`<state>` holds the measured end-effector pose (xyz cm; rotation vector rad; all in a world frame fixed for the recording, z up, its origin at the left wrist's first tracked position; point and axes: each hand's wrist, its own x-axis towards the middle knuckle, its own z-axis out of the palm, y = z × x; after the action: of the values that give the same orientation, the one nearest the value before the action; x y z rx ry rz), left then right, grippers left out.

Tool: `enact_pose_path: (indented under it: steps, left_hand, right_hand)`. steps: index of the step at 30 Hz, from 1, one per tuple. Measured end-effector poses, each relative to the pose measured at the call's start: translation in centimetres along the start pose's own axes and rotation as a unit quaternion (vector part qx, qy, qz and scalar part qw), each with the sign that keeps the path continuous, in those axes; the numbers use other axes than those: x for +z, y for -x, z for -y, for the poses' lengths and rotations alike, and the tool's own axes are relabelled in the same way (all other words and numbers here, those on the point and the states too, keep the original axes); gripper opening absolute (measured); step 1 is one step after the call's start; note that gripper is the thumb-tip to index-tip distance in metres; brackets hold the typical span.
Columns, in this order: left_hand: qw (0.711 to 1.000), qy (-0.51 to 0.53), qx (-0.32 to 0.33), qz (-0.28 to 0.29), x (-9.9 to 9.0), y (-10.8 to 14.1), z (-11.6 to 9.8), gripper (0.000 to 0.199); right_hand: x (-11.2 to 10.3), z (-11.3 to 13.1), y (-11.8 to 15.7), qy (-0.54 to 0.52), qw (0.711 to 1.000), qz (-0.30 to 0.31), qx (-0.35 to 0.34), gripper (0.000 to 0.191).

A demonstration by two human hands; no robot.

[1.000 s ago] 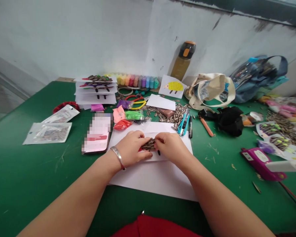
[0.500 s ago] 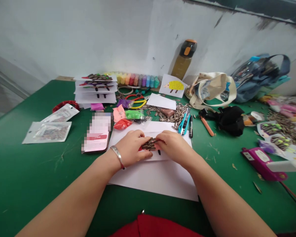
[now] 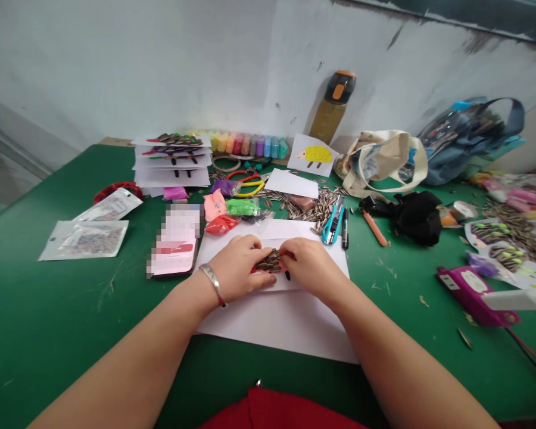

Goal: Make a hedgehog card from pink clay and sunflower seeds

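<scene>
White paper sheets lie on the green table in front of me. On a smaller white sheet sits a cluster of striped sunflower seeds, with bits of red and pink clay and a black mark at its edges. My left hand rests on the paper at the left of the cluster, thumb and fingers apart around it. At the cluster's right end, the fingers of my right hand are pinched together; whatever is between the fingertips is too hidden to name.
Behind the sheets lie clay packets, loose seeds, a teal cutter and a black pen. A phone is at left, a magenta glue gun at right. A bottle stands by the wall.
My right hand has shifted very slightly left and its fingertips have changed pose at the seed cluster. My left hand has stayed in place.
</scene>
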<state>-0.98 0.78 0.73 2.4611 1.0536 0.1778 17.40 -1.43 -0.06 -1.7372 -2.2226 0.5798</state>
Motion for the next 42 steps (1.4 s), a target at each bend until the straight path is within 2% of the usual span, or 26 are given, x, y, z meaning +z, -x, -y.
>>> enact_pose_path:
  steps: [14,21,27,33,38,42]
  left_hand:
    - [1.0,0.001,-0.004,0.0,-0.1,-0.1,-0.1,0.028]
    - [1.0,0.002,-0.01,0.004,0.1,0.1,0.0,0.033]
    - [1.0,0.0,-0.005,0.003,0.0,0.1,0.0,0.034]
    - [1.0,0.001,0.0,0.002,0.0,0.0,-0.1,0.034]
    - [1.0,0.004,-0.008,0.004,0.0,0.1,0.0,0.035]
    - [1.0,0.001,-0.001,0.004,0.0,0.1,-0.1,0.034]
  right_hand:
    - [0.1,0.0,-0.2,-0.004,1.0,-0.002,-0.025,0.018]
    - [-1.5,-1.4,0.2,-0.018,0.999,-0.032,0.02,0.016]
    - [-0.7,-1.0,-0.2,0.002,1.0,0.013,0.006,0.014]
    - [-0.5,-0.8,-0.3,0.014,1.0,0.011,0.0,0.016]
    - [-1.0,-1.5,-0.3,0.018,0.999,-0.023,0.024,0.018]
    - [-0.6,-1.4,-0.5,0.028,1.0,-0.004,0.006,0.02]
